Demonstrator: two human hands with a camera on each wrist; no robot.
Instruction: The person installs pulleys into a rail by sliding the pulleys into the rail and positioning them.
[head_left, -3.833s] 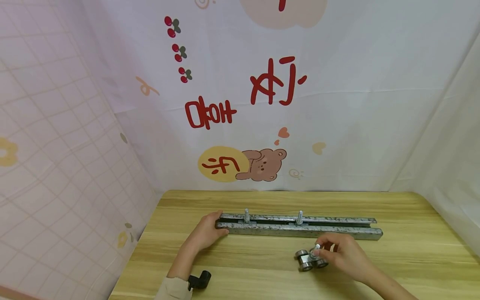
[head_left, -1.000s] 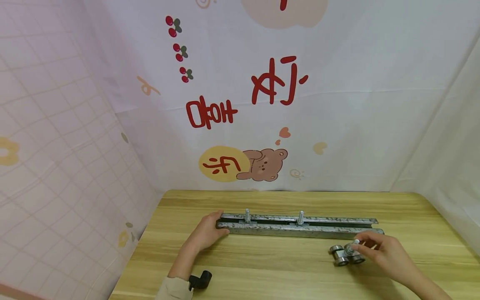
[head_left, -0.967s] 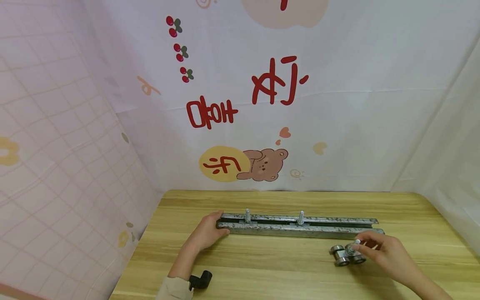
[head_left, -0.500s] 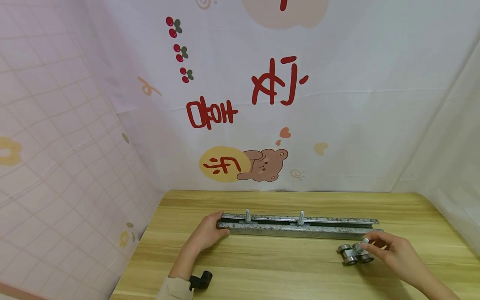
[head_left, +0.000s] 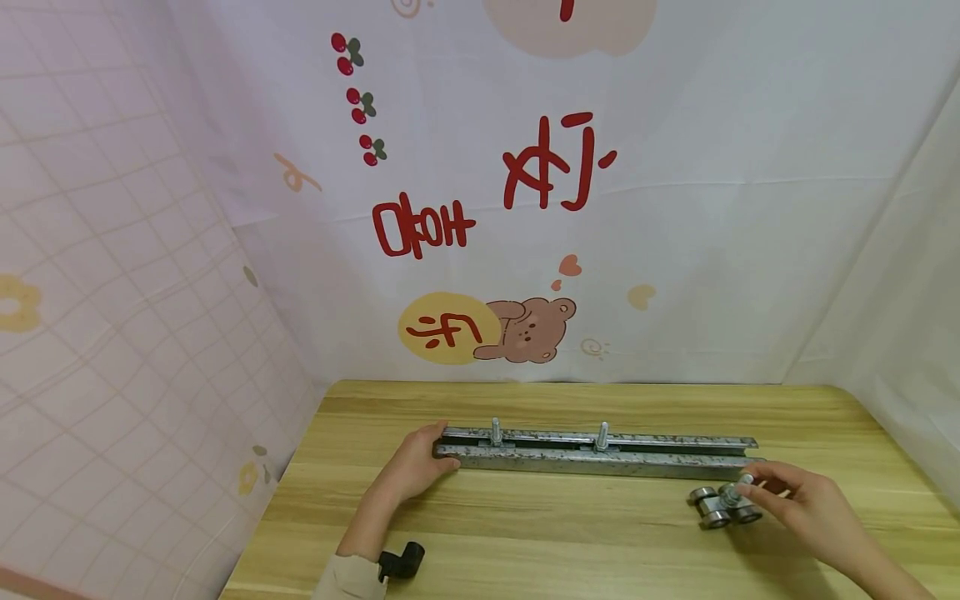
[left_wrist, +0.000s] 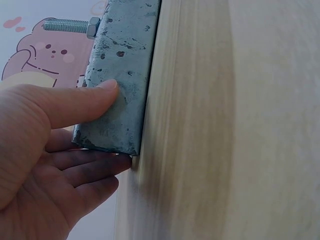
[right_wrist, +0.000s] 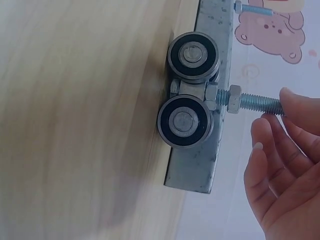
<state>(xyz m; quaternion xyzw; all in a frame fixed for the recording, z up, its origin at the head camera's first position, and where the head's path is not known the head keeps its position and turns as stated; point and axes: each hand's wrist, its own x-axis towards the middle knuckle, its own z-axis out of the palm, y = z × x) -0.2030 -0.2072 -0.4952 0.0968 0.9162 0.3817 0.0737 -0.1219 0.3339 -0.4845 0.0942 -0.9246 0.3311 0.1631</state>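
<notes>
A long galvanized steel track (head_left: 592,460) lies across the wooden table, its slot facing up. My left hand (head_left: 412,461) grips the track's left end, thumb on the near side wall, as the left wrist view shows. Two bolts, a left bolt (head_left: 496,432) and a right bolt (head_left: 602,437), stand upright out of the slot. My right hand (head_left: 806,504) pinches the threaded bolt of a four-wheeled roller trolley (right_wrist: 186,90) between thumb and fingers. The trolley is in front of the track, near its right end. Two nuts (right_wrist: 234,99) sit on its bolt.
A black angled piece (head_left: 402,561) sits at the left wrist by the sleeve. A printed white cloth (head_left: 675,208) hangs behind the table (head_left: 547,542), with more cloth at the left and right sides.
My right hand has carried the trolley to the right along the near side of the track, toward its right end. My left hand keeps its hold on the track.
</notes>
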